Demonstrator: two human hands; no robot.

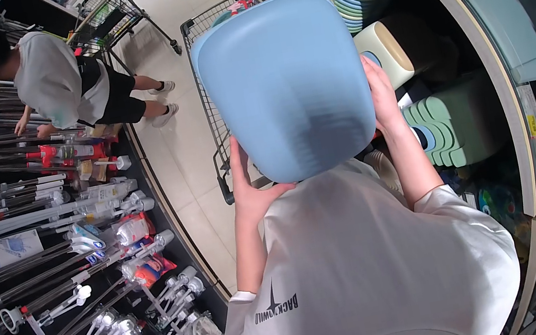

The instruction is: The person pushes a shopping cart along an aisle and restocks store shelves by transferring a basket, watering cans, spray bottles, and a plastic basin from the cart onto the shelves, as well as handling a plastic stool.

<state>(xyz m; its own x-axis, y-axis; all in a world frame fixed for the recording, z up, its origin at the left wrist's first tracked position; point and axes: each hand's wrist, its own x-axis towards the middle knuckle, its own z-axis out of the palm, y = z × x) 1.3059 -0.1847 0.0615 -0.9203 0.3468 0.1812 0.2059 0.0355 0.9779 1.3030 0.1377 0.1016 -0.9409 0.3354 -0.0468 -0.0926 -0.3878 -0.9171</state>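
A light blue plastic piece [284, 78] with a smooth, rounded-square face is held up in front of my chest. It may be a stool or a bin; its other side is hidden. My left hand [249, 181] grips the lower left edge, with the fingers along the side and the thumb near the bottom corner. On the opposite side, my right hand [381, 93] presses against the right edge, partly hidden behind it. Both hands are closed on the piece.
A shopping cart [219, 165] stands beyond the blue piece. On the left, a rack holds several mops and brushes [54, 214]; another person [62, 78] reaches there near a second cart [112, 15]. Stacked green plastic goods [441, 130] and a cream one [395, 55] fill the right shelf.
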